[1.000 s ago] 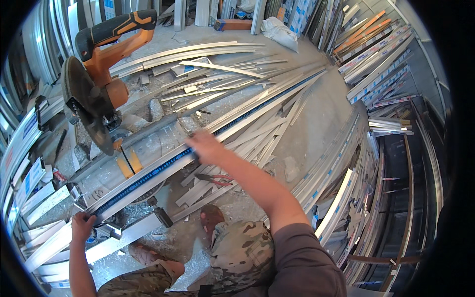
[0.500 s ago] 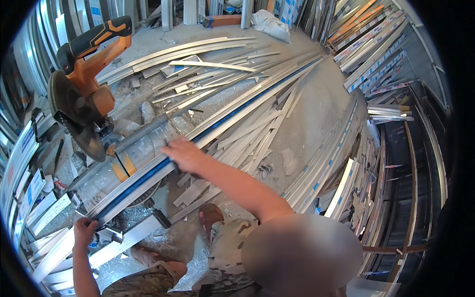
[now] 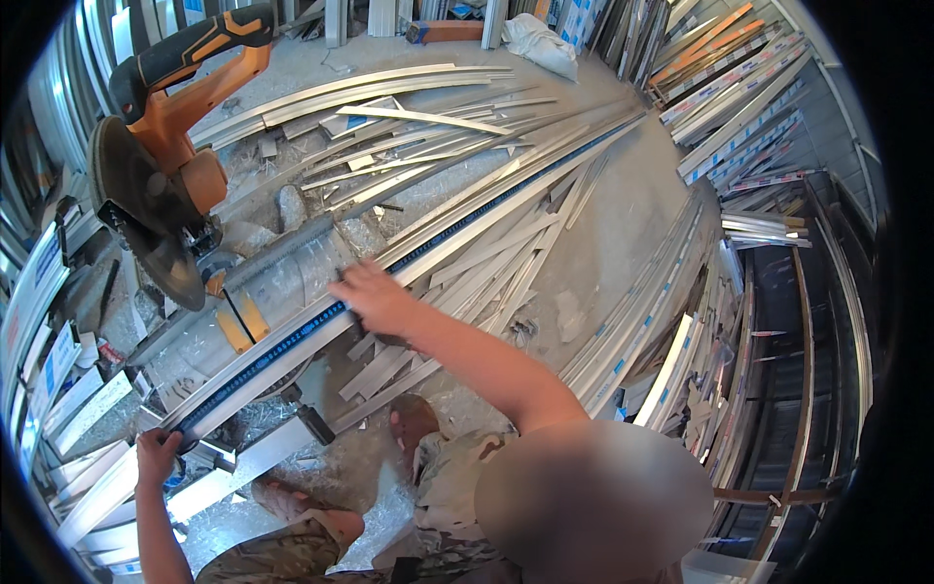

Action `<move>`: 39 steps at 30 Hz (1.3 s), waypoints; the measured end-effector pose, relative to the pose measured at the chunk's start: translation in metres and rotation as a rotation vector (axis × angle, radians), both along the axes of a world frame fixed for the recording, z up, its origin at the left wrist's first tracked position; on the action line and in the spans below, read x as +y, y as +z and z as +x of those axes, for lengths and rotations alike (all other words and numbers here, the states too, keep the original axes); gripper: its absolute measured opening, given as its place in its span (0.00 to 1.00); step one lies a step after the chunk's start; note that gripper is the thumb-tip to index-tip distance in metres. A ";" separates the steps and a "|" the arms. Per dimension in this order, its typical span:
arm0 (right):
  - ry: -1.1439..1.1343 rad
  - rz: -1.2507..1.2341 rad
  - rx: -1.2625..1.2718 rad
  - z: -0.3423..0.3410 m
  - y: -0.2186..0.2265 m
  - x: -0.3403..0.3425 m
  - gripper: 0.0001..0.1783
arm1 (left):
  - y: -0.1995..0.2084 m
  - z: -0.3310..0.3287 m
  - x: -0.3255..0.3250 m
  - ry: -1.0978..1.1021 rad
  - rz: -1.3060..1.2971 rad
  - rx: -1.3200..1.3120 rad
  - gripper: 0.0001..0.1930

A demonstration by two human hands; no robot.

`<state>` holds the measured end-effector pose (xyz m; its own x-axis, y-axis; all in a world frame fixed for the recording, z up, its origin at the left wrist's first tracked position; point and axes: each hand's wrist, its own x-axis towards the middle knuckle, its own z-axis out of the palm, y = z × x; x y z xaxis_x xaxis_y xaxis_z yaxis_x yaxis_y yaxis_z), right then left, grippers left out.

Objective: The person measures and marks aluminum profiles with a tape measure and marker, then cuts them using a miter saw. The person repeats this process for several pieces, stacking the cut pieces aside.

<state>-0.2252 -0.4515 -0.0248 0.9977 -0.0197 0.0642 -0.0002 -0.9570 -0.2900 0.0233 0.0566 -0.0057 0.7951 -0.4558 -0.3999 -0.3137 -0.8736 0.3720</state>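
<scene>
A long silvery metal profile (image 3: 418, 275) runs diagonally from the near left to the far right, across the bed of a chop saw (image 3: 185, 165). Along it lies a blue tape measure blade (image 3: 268, 355) with fine markings. My left hand (image 3: 156, 456) is closed at the blade's near-left end, fingertips pinching it against the profile end. My right hand (image 3: 373, 295) reaches across the profile farther along, its fingers curled over the top and far edge, partly hidden beneath. The saw's toothed disc is raised above the yellow insert (image 3: 240, 321), left of my right hand.
Loose metal strips (image 3: 530, 258) cover the floor on both sides of the profile. Longer profiles (image 3: 725, 107) lean in racks on the right, others stand at the left. A white sack (image 3: 538, 47) lies at the back. My feet and camouflage-clad legs are close below the profile.
My left hand has shifted slightly left and up. The blue blade's markings, smeared before, now show sharply. My right hand stays nearly in place on the profile; the view has shifted slightly.
</scene>
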 end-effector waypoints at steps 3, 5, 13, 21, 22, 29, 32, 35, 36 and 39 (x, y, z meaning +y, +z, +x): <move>0.052 -0.032 -0.017 0.020 -0.010 0.027 0.34 | 0.003 -0.002 -0.006 0.000 -0.009 -0.004 0.18; 0.054 -0.089 -0.083 0.017 -0.006 0.031 0.28 | 0.011 -0.003 -0.009 -0.002 0.019 0.013 0.18; -0.037 -0.079 -0.032 -0.018 0.056 -0.007 0.27 | 0.047 -0.016 -0.042 -0.027 -0.091 0.132 0.15; -0.252 -0.176 0.249 -0.011 0.094 -0.124 0.45 | 0.054 -0.008 -0.072 0.014 -0.161 0.032 0.15; -0.253 -0.167 0.246 -0.009 0.087 -0.138 0.45 | 0.043 0.000 -0.063 0.053 -0.148 0.026 0.16; -0.370 -0.280 0.288 -0.030 0.015 -0.158 0.43 | 0.004 0.009 -0.072 -0.069 0.074 -0.027 0.22; -0.404 -0.269 0.244 -0.027 0.011 -0.139 0.45 | 0.005 0.011 -0.076 -0.083 0.152 -0.019 0.24; -0.350 -0.159 0.074 -0.019 0.031 -0.111 0.40 | 0.000 0.015 -0.072 -0.055 0.139 -0.020 0.25; -0.354 -0.090 -0.005 -0.020 0.038 -0.098 0.36 | 0.000 0.015 -0.074 -0.054 0.154 -0.004 0.25; -0.407 0.302 -0.186 -0.016 0.040 -0.054 0.23 | 0.006 0.013 -0.084 -0.056 0.189 0.013 0.25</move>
